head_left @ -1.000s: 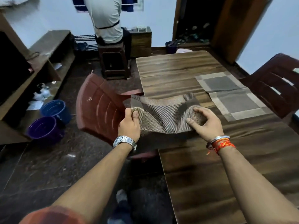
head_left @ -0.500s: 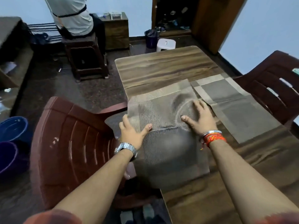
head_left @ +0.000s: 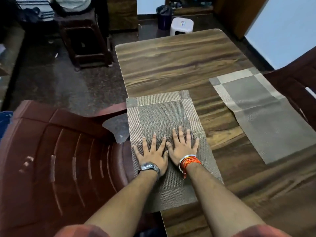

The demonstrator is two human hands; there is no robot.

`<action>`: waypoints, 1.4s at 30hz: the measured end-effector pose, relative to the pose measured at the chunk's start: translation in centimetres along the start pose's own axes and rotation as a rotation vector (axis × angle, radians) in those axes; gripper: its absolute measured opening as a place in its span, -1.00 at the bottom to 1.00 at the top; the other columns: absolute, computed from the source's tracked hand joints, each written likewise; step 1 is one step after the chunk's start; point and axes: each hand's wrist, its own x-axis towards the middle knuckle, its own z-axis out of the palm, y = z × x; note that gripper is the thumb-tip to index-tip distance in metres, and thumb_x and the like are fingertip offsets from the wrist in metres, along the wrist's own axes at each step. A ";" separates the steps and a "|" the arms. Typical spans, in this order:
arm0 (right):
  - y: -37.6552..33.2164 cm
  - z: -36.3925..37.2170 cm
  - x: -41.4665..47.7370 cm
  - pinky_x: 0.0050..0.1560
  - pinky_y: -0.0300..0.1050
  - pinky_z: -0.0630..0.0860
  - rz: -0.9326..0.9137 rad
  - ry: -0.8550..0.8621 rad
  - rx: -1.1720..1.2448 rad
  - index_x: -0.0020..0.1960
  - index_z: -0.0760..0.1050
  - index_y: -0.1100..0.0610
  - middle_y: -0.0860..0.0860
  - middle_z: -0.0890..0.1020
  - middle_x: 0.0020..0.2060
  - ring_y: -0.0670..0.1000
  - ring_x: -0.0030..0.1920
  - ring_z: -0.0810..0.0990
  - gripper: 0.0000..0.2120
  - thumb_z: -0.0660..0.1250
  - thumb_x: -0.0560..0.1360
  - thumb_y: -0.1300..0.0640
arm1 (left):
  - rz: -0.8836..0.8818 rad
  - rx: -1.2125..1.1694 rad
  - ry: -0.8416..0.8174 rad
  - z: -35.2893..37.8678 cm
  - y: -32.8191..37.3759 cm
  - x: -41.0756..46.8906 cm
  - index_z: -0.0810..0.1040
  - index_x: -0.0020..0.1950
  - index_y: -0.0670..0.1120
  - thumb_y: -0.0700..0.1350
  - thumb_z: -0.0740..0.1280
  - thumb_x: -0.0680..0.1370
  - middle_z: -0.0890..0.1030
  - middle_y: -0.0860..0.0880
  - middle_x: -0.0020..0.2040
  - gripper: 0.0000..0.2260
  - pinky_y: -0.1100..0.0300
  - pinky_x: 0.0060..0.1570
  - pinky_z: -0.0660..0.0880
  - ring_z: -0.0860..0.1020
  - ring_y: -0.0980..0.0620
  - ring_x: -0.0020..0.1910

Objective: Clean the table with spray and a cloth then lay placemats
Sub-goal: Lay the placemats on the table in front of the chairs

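A woven grey-brown placemat [head_left: 162, 115] lies flat along the left edge of the wooden table [head_left: 174, 60]. My left hand [head_left: 151, 153] and my right hand [head_left: 183, 147] press on its middle, palms down, fingers spread, thumbs nearly touching. Neither hand holds anything. A second placemat [head_left: 263, 115] of the same pattern lies flat at the table's right edge. No spray bottle or cloth is in view.
A maroon plastic chair [head_left: 56, 158] stands tight against the table's left side, another chair [head_left: 297, 82] at the right. Beyond the far end are a white stool [head_left: 182, 25], a dark bin [head_left: 164, 17], and a person seated on a brown stool [head_left: 85, 41].
The placemat was held folded above the table edge, then was spread out. Now it lies fully flat and both hands have come together on its middle.
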 end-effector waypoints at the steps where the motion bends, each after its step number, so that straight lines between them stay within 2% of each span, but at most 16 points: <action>1: 0.4 0.0 0.2 0.37 0.32 -0.38 -0.011 0.017 0.000 0.53 -0.21 -0.16 -0.15 -0.23 0.53 0.03 0.51 -0.34 -0.39 -0.13 0.55 -0.27 | -0.002 -0.003 0.011 0.2 0.3 0.2 -0.16 0.55 0.34 0.24 -0.09 0.61 -0.22 0.14 0.62 -0.49 -0.39 0.39 -0.29 -0.24 -0.15 0.58; 6: 2.1 -0.6 1.7 0.38 0.28 -0.39 -0.031 0.045 -0.031 0.52 -0.22 -0.19 -0.17 -0.21 0.53 0.02 0.52 -0.31 -0.40 -0.14 0.54 -0.30 | 0.029 0.017 0.043 0.6 1.1 1.6 -0.15 0.54 0.36 0.32 -0.08 0.58 -0.21 0.16 0.62 -0.46 -0.39 0.36 -0.20 -0.14 -0.20 0.57; 9: 2.4 -0.9 2.2 0.38 0.27 -0.39 -0.024 0.047 -0.038 0.51 -0.24 -0.21 -0.19 -0.21 0.53 0.01 0.52 -0.31 -0.41 -0.14 0.55 -0.30 | 0.019 0.025 0.041 0.7 0.9 2.3 -0.21 0.50 0.42 0.40 -0.12 0.54 -0.29 0.16 0.60 -0.45 -0.44 0.32 -0.33 -0.26 -0.30 0.54; 12: 2.6 -1.1 2.7 0.37 0.27 -0.40 -0.024 0.052 -0.046 0.51 -0.25 -0.23 -0.19 -0.22 0.53 0.01 0.51 -0.33 -0.41 -0.16 0.54 -0.31 | 0.015 0.002 0.032 0.7 1.1 2.9 -0.24 0.48 0.45 0.43 -0.14 0.52 -0.33 0.16 0.59 -0.45 -0.47 0.29 -0.36 -0.37 -0.35 0.50; 17: 3.2 -1.5 4.2 0.38 0.27 -0.40 -0.024 0.058 -0.039 0.51 -0.23 -0.25 -0.20 -0.20 0.53 0.01 0.51 -0.31 -0.41 -0.17 0.53 -0.32 | 0.028 -0.009 0.031 0.3 1.8 4.0 -0.24 0.49 0.43 0.43 -0.13 0.52 -0.33 0.16 0.59 -0.44 -0.48 0.28 -0.37 -0.37 -0.36 0.50; 23: 3.5 -1.9 4.9 0.38 0.27 -0.40 -0.043 0.052 -0.026 0.50 -0.22 -0.26 -0.21 -0.19 0.53 0.00 0.52 -0.31 -0.40 -0.16 0.52 -0.34 | 0.050 0.006 0.046 0.0 1.4 4.5 -0.25 0.49 0.42 0.46 -0.19 0.50 -0.27 0.16 0.61 -0.42 -0.45 0.33 -0.27 -0.24 -0.33 0.54; 28: 3.5 -2.0 4.7 0.39 0.28 -0.40 -0.048 0.061 -0.033 0.50 -0.23 -0.25 -0.21 -0.20 0.53 0.00 0.51 -0.31 -0.40 -0.17 0.52 -0.34 | 0.018 -0.018 0.093 0.3 1.2 4.3 -0.21 0.49 0.44 0.48 -0.21 0.47 -0.27 0.16 0.61 -0.41 -0.41 0.31 -0.40 -0.34 -0.36 0.51; 33: 3.5 -1.9 4.6 0.40 0.30 -0.38 -0.046 0.075 -0.048 0.51 -0.24 -0.24 -0.20 -0.19 0.53 0.01 0.52 -0.30 -0.40 -0.18 0.53 -0.34 | 0.021 -0.019 0.098 0.4 1.2 4.4 -0.20 0.48 0.45 0.49 -0.17 0.47 -0.27 0.15 0.60 -0.41 -0.43 0.32 -0.38 -0.40 -0.40 0.47; 42: 3.5 -1.6 4.2 0.41 0.30 -0.35 -0.043 0.101 -0.050 0.51 -0.22 -0.23 -0.19 -0.17 0.54 0.02 0.52 -0.27 -0.41 -0.16 0.54 -0.33 | 0.033 -0.006 0.081 0.4 1.1 4.1 -0.19 0.50 0.44 0.48 -0.14 0.48 -0.28 0.13 0.61 -0.40 -0.41 0.32 -0.41 -0.40 -0.40 0.47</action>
